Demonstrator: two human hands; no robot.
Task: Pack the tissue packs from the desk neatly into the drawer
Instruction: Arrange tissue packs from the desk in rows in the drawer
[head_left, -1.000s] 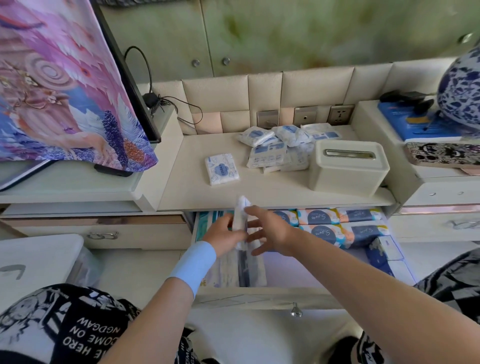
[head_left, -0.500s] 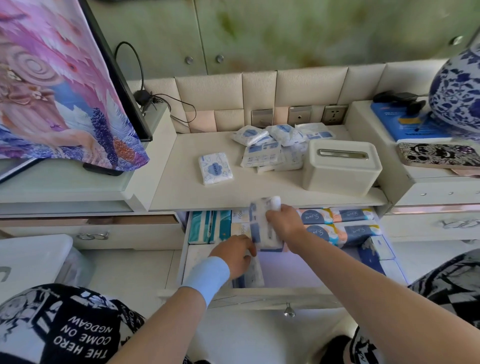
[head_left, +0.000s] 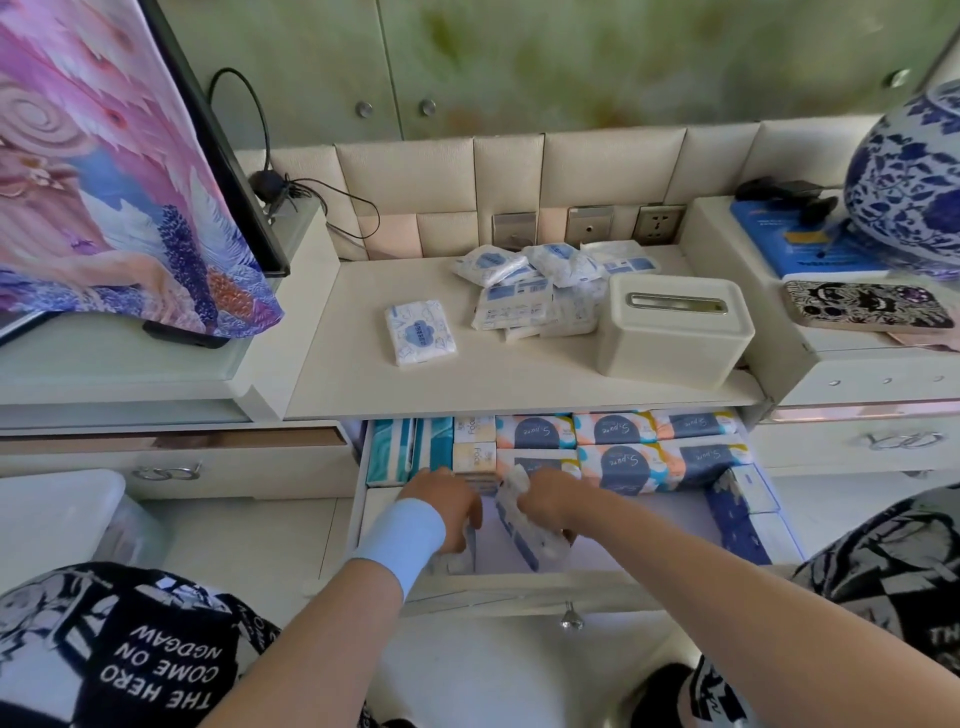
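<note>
The open drawer (head_left: 519, 582) sits below the desk (head_left: 363, 374). Both hands are inside its front left part. My right hand (head_left: 548, 504) grips a white and blue tissue pack (head_left: 524, 540), held on edge and low in the drawer. Beside it my left hand (head_left: 449, 506), with a light blue wristband, rests on tissue packs (head_left: 457, 558) lying in the front left corner. One single tissue pack (head_left: 420, 334) lies flat on the desk. A loose pile of tissue packs (head_left: 540, 291) lies behind it at the back.
The drawer's back holds rows of larger packs: teal ones (head_left: 400, 452) left, orange and blue ones (head_left: 618, 441) in the middle, dark blue ones (head_left: 737, 514) right. A cream tissue box (head_left: 670, 332) stands on the desk's right. A cloth-covered screen (head_left: 119, 171) is left, a blue-white vase (head_left: 909, 187) right.
My right hand has lowered the tissue pack from above the desk edge down into the drawer. My left hand let go of it and moved onto the packs at the front left.
</note>
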